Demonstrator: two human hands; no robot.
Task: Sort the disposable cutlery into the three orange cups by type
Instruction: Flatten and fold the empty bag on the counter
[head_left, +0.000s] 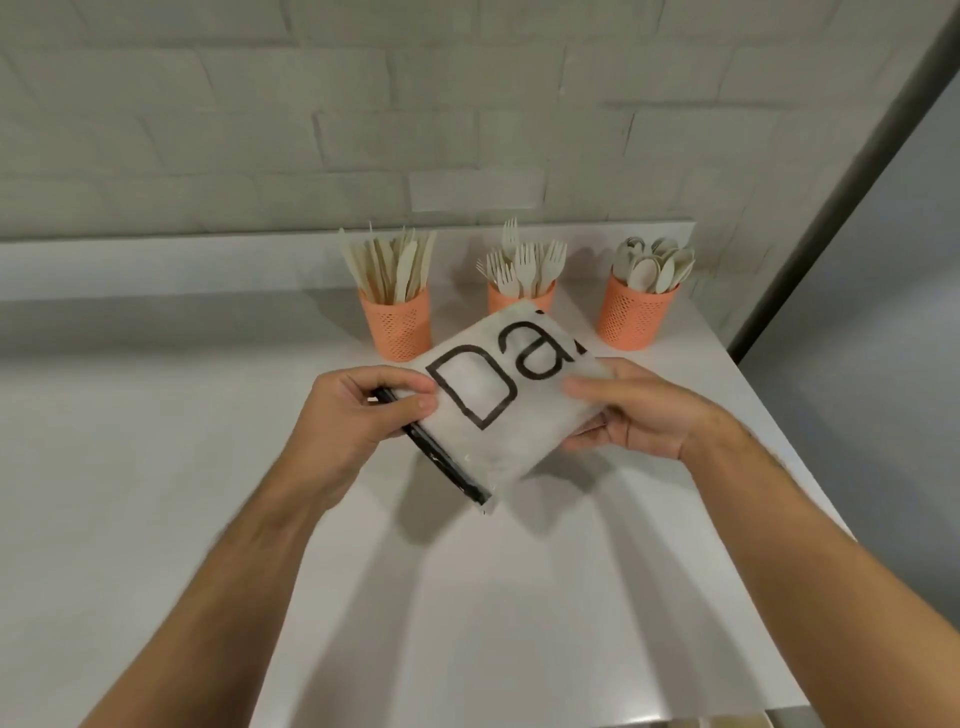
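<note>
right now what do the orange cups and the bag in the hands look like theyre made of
Orange cups: likely matte plastic, walls perforated with small holes in a mesh pattern. Bag: probably thin frosted plastic, translucent white, with black printed letters and a black zip strip along one edge.

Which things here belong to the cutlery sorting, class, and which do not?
Belong: left orange mesh cup of pale knives; middle cup of forks; right cup of spoons.
Not: folded white printed bag, held by both hands.

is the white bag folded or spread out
Folded: the white bag is a compact flat packet held between the left hand and right hand.
</note>
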